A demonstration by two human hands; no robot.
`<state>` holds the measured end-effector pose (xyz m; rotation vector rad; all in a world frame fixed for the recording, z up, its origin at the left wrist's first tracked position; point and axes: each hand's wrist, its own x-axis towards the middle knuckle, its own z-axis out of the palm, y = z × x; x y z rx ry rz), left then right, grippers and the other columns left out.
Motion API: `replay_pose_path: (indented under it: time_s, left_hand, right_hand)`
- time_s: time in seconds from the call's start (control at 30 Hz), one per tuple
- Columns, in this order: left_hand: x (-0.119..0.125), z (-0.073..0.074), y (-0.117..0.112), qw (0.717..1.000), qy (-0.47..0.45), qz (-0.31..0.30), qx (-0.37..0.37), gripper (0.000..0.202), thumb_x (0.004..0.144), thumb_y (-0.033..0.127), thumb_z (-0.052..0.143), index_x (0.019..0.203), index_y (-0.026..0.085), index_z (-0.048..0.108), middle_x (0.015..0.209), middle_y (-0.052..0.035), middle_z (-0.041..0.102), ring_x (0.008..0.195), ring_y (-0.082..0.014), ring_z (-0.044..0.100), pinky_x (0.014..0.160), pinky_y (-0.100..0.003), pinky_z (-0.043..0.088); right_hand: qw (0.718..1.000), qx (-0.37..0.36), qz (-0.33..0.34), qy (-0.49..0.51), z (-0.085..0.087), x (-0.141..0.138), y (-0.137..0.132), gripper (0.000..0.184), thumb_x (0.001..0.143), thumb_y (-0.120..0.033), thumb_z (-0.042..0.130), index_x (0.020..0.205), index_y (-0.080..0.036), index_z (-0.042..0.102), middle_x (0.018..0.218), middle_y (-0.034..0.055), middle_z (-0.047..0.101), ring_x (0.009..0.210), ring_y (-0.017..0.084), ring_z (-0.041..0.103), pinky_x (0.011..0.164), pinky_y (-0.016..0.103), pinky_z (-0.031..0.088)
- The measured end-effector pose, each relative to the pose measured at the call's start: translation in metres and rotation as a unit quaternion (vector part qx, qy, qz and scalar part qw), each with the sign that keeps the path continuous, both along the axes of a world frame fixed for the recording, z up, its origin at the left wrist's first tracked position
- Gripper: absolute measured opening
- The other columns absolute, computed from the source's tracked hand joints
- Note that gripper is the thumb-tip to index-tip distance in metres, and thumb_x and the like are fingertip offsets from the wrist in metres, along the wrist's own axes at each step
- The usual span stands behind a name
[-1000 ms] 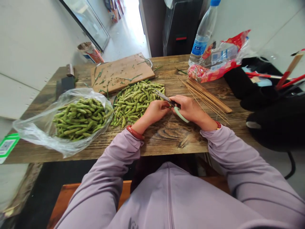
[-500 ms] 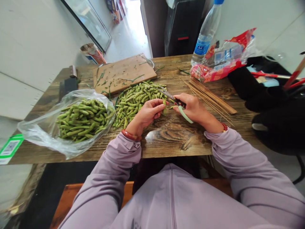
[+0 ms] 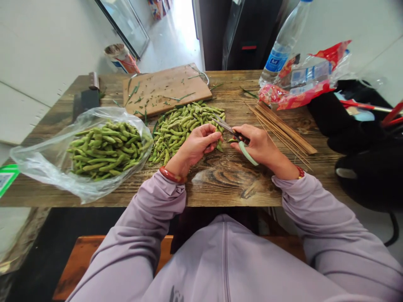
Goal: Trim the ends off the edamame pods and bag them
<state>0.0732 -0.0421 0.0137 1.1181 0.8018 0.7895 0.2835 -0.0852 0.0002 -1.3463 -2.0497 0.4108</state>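
Note:
My left hand (image 3: 199, 144) is curled round a green edamame pod (image 3: 219, 144), holding it just right of a loose pile of pods (image 3: 179, 128) on the wooden table (image 3: 220, 180). My right hand (image 3: 256, 144) grips scissors with pale green handles (image 3: 236, 137); the blades point up and left toward the pile, close to the held pod. A clear plastic bag (image 3: 40, 165) full of more pods lies at the left.
A wooden cutting board (image 3: 166, 90) with green scraps lies behind the pile, a cleaver (image 3: 85, 98) to its left. Bamboo skewers (image 3: 283, 128) lie right of my hands. A water bottle (image 3: 283, 46), a red snack bag (image 3: 302, 82) and a black bag (image 3: 362, 126) stand at right.
My hands, joined over the scissors a second ago, have come apart. My left hand now holds a pod out toward the blades. The camera view has shifted slightly.

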Motion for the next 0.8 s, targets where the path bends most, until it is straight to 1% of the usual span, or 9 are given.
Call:
replay_pose_path:
  time_s: [0.1,0.3,0.47,0.57,0.7,0.8]
  left_hand:
    - [0.0,0.0009,-0.0006,1.0,0.019,0.006,0.011,0.03,0.073,0.03,0.083,0.081,0.014,0.06,0.069,0.0015,0.062,0.045,-0.0019,0.044,0.04,-0.016,0.025]
    - [0.0011,-0.0023,-0.0011,0.998,0.042,0.017,0.053,0.026,0.075,0.034,0.081,0.085,0.012,0.071,0.07,0.0,0.062,0.05,-0.0038,0.045,0.043,-0.019,0.028]
    - [0.0039,-0.002,-0.003,0.99,0.074,0.05,0.11,0.018,0.072,0.027,0.082,0.083,0.014,0.076,0.07,-0.0001,0.064,0.056,-0.0066,0.048,0.051,-0.021,0.035]
    - [0.0054,-0.0013,-0.0042,0.986,0.091,0.053,0.131,0.014,0.072,0.024,0.081,0.081,0.014,0.077,0.07,-0.0009,0.066,0.06,-0.0088,0.051,0.054,-0.022,0.037]
    - [0.0064,0.0001,-0.0056,0.986,0.088,0.054,0.132,0.015,0.071,0.026,0.081,0.08,0.014,0.078,0.069,-0.0025,0.068,0.067,-0.0124,0.056,0.056,-0.022,0.039]
    - [0.0057,0.0019,-0.0059,0.989,0.084,0.05,0.113,0.018,0.07,0.028,0.083,0.08,0.014,0.078,0.067,-0.0026,0.068,0.064,-0.0118,0.055,0.053,-0.022,0.035]
  right_hand:
    - [1.0,-0.009,0.009,-0.005,0.0004,0.0001,0.0,0.034,0.086,-0.031,0.067,0.118,-0.018,0.068,0.098,0.0077,0.067,0.083,0.022,0.063,0.077,0.035,0.05]
    - [0.999,-0.035,0.025,-0.018,-0.0006,0.0014,0.0009,0.046,0.082,-0.031,0.075,0.126,-0.022,0.065,0.103,0.0067,0.066,0.084,0.021,0.063,0.077,0.034,0.05]
    - [0.998,-0.031,0.046,-0.02,-0.0031,0.0008,0.0002,0.046,0.081,-0.034,0.076,0.124,-0.023,0.065,0.104,0.006,0.064,0.082,0.02,0.062,0.076,0.034,0.05]
    - [0.998,-0.029,0.052,-0.024,-0.0041,-0.0005,-0.0004,0.046,0.081,-0.034,0.076,0.125,-0.023,0.064,0.106,0.0063,0.064,0.082,0.02,0.062,0.076,0.034,0.05]
    - [0.998,-0.022,0.049,-0.041,-0.004,-0.0019,-0.0005,0.046,0.082,-0.035,0.076,0.124,-0.019,0.064,0.102,0.0072,0.064,0.077,0.019,0.059,0.07,0.032,0.046]
    - [0.997,-0.014,0.039,-0.065,-0.0032,-0.002,-0.0003,0.042,0.084,-0.036,0.073,0.121,-0.018,0.065,0.098,0.0062,0.064,0.073,0.017,0.056,0.068,0.031,0.044]
